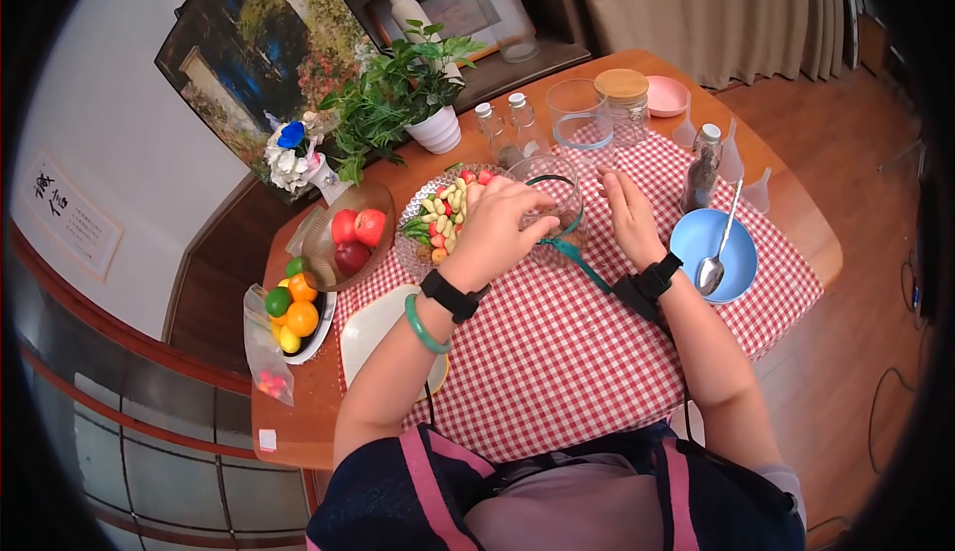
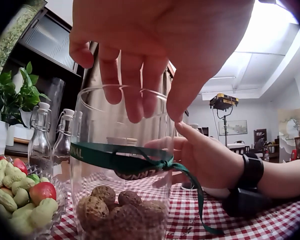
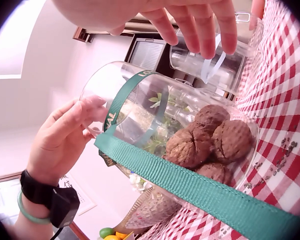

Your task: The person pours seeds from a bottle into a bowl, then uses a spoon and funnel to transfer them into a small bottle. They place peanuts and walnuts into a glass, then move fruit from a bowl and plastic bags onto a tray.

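Note:
A clear glass jar [image 2: 121, 132] with a green ribbon [image 2: 115, 156] tied round it stands upright on the checked cloth. Several walnuts [image 3: 190, 145] lie at its bottom. From above, my left hand [image 1: 499, 221] holds the jar by its rim, the thumb on one side and the fingers over the other. My right hand [image 1: 633, 215] is held to the right of the jar, its fingers straight and apart from the glass. Left of the jar is a cut-glass bowl [image 1: 406, 253] of peanuts [image 2: 15, 187] and small red fruits.
At the right sits a blue bowl [image 1: 744, 271] with a spoon [image 1: 712, 271] in it. Behind the jar are another glass container [image 1: 579, 113], a wooden-lidded jar [image 1: 624, 103] and stoppered bottles. Fruit bowls and a pale plate [image 1: 378, 324] lie left. Dark seeds [image 3: 272, 162] dot the cloth.

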`<move>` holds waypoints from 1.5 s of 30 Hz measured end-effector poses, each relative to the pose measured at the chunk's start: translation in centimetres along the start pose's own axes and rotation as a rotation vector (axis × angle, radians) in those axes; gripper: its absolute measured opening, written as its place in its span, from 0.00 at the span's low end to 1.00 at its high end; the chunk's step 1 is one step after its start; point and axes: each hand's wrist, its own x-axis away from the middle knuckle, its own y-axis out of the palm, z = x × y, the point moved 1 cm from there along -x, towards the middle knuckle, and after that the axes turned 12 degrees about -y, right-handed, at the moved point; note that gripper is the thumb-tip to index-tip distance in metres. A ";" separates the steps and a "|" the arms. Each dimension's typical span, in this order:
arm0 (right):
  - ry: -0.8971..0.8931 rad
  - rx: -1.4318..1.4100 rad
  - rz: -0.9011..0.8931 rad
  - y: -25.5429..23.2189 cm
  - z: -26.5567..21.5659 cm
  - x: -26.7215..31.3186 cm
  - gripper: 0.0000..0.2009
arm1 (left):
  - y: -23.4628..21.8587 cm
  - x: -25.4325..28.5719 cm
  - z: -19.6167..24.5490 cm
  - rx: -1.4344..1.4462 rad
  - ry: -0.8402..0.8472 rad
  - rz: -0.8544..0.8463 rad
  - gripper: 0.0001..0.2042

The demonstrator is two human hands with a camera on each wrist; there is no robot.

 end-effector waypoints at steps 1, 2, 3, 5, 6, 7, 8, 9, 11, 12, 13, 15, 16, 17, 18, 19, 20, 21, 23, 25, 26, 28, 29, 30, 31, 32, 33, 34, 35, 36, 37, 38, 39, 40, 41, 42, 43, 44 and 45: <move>0.005 -0.007 0.001 0.0 0.0 0.0 0.20 | 0.3 0.0 0.0 -0.001 0.021 -0.050 0.08; 0.010 -0.015 0.003 0.0 0.0 0.0 0.20 | 0.2 0.1 0.1 0.040 -0.014 -0.090 0.07; 0.015 -0.023 0.007 -0.1 0.0 0.0 0.20 | -0.1 0.0 0.2 0.028 -0.011 -0.106 0.07; -0.015 -0.001 0.006 0.0 0.4 -0.1 0.20 | -1.0 0.1 -0.1 0.001 -0.004 -0.141 0.07; -0.028 0.008 0.004 0.1 0.6 0.0 0.20 | -1.2 0.2 -0.7 0.001 0.029 -0.138 0.06; -0.019 0.016 -0.005 0.1 0.6 0.0 0.20 | -1.5 0.3 -0.9 -0.003 0.024 -0.162 0.06; -0.010 0.024 -0.014 0.2 0.6 0.1 0.20 | -1.8 0.4 -0.9 -0.008 0.019 -0.186 0.06; -0.001 0.032 -0.023 0.2 0.5 0.1 0.20 | -2.2 0.4 -0.9 -0.012 0.014 -0.211 0.06; 0.001 0.038 -0.033 0.2 0.3 0.2 0.20 | -3.1 0.1 -0.6 0.032 -0.036 -0.211 0.08; 0.003 0.037 -0.033 0.2 0.2 0.2 0.20 | -3.5 0.1 -0.5 0.066 -0.056 -0.157 0.09; 0.004 0.035 -0.032 0.2 0.2 0.2 0.20 | -3.9 -0.1 -0.7 0.099 -0.075 -0.103 0.09; 0.015 0.022 -0.022 0.2 0.0 0.2 0.20 | -4.9 -0.5 -2.6 0.030 -0.160 -0.077 0.09; 0.019 0.012 -0.018 0.2 0.1 0.2 0.20 | -5.1 -0.4 -4.0 -0.024 -0.206 -0.053 0.09; 0.021 0.014 -0.024 0.3 0.2 0.2 0.20 | -5.2 -0.1 -5.4 -0.080 -0.253 -0.028 0.09; 0.022 0.016 -0.030 0.3 0.3 0.3 0.20 | -5.1 0.4 -6.9 -0.137 -0.343 -0.087 0.09; 0.022 0.019 -0.035 0.4 0.4 0.3 0.20 | -4.8 0.9 -8.4 -0.194 -0.431 -0.146 0.09; -0.008 0.044 -0.039 0.4 0.0 0.3 0.20 | -4.4 1.5 -10.1 -0.250 -0.519 -0.205 0.09; -0.004 0.040 -0.042 0.4 -0.2 0.3 0.20 | -3.7 2.2 -12.0 -0.213 -0.576 -0.225 0.10; 0.007 0.038 -0.046 0.4 -0.3 0.3 0.20 | -2.6 3.1 -14.7 -0.134 -0.685 -0.268 0.11; -0.001 0.036 -0.039 0.4 -0.2 0.3 0.20 | -2.1 3.5 -16.2 -0.231 -0.712 -0.210 0.10; -0.005 0.036 -0.037 0.4 -0.1 0.4 0.20 | -2.2 3.5 -16.4 -0.303 -0.734 -0.193 0.10; -0.009 0.043 -0.039 0.4 -0.1 0.4 0.20 | -2.5 3.4 -16.8 -0.385 -0.796 -0.216 0.08; -0.012 0.044 -0.037 0.4 0.0 0.4 0.20 | -2.5 3.6 -17.1 -0.416 -0.776 -0.217 0.07; -0.038 0.037 -0.029 0.5 0.2 0.4 0.20 | -2.5 3.9 -17.5 -0.450 -0.757 -0.218 0.07; -0.035 0.038 -0.033 0.5 0.2 0.4 0.20 | -2.5 4.2 -17.9 -0.484 -0.737 -0.220 0.07; -0.032 0.038 -0.038 0.5 0.2 0.4 0.20 | -2.5 4.3 -18.3 -0.471 -0.745 -0.219 0.07; -0.029 0.039 -0.044 0.5 0.2 0.4 0.20 | -2.5 4.4 -18.8 -0.458 -0.754 -0.217 0.07; -0.034 0.040 -0.048 0.6 0.2 0.4 0.20 | -2.4 4.5 -19.2 -0.443 -0.764 -0.215 0.07; -0.038 0.041 -0.052 0.6 0.2 0.4 0.20 | -2.5 4.5 -18.9 -0.418 -0.812 -0.245 0.07; -0.042 0.042 -0.057 0.6 0.3 0.4 0.20 | -2.6 4.3 -18.6 -0.394 -0.860 -0.274 0.08; -0.037 0.044 -0.061 0.5 0.3 0.4 0.20 | -2.7 4.2 -18.4 -0.368 -0.907 -0.304 0.08; -0.031 0.045 -0.065 0.5 0.4 0.4 0.20 | -2.6 4.3 -18.5 -0.285 -0.924 -0.357 0.09; -0.026 0.046 -0.070 0.5 0.4 0.4 0.20 | -2.5 4.4 -18.7 -0.202 -0.940 -0.408 0.10; -0.022 0.042 -0.070 0.6 0.4 0.4 0.20 | -2.4 4.5 -18.9 -0.118 -0.954 -0.458 0.11; -0.018 0.037 -0.071 0.6 0.3 0.4 0.20 | -2.4 4.6 -19.0 -0.146 -0.912 -0.451 0.12; -0.014 0.033 -0.072 0.6 0.3 0.4 0.20 | -2.4 4.8 -19.0 -0.173 -0.871 -0.443 0.14; -0.005 0.032 -0.075 0.6 0.3 0.5 0.20 | -2.4 5.0 -19.0 -0.199 -0.829 -0.434 0.15; 0.005 0.030 -0.076 0.6 0.3 0.5 0.20 | -2.1 5.3 -19.3 -0.214 -0.827 -0.442 0.15; 0.014 0.030 -0.077 0.6 0.3 0.5 0.20 | -1.8 5.6 -19.4 -0.228 -0.824 -0.450 0.16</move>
